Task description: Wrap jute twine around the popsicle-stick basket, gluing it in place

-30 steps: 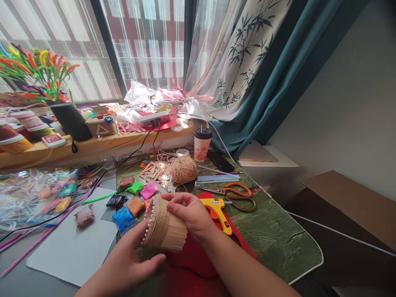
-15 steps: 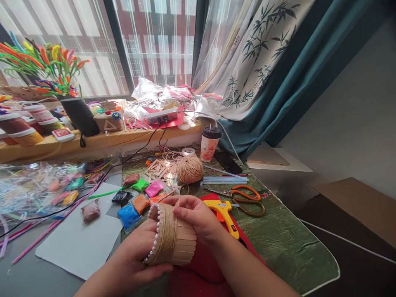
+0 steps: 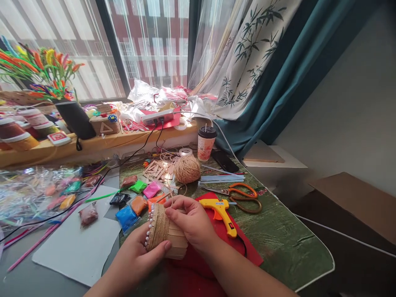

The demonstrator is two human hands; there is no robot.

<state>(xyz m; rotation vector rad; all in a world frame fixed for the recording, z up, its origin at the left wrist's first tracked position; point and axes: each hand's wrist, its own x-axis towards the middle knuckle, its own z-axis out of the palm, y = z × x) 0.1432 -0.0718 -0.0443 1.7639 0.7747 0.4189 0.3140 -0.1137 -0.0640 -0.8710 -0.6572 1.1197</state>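
Our left hand [image 3: 139, 249] is clamped on a tapered cup of pale wooden sticks [image 3: 168, 235], tipped on its side between our two hands, thumb across the near face! White pearly beads [image 3: 149, 227] line the end nearest our left palm, and a band of tan twine [image 3: 159, 231] circles the wall just beside them. Up top, our right hand [image 3: 188, 218] has thumb and forefinger together, pinched on a thin tan strand [image 3: 172, 200] at the band's edge. Out beyond on the green worktop [image 3: 287, 239], we've got a round ball of tan twine [image 3: 187, 170]; to the right, a yellow plastic glue gun [image 3: 220, 209] lies on a red sheet [image 3: 252, 253], orange-handled metal scissors [image 3: 229, 191] just behind it. Over on the left, a shiny blue packet [image 3: 126, 218] sits near the cup!
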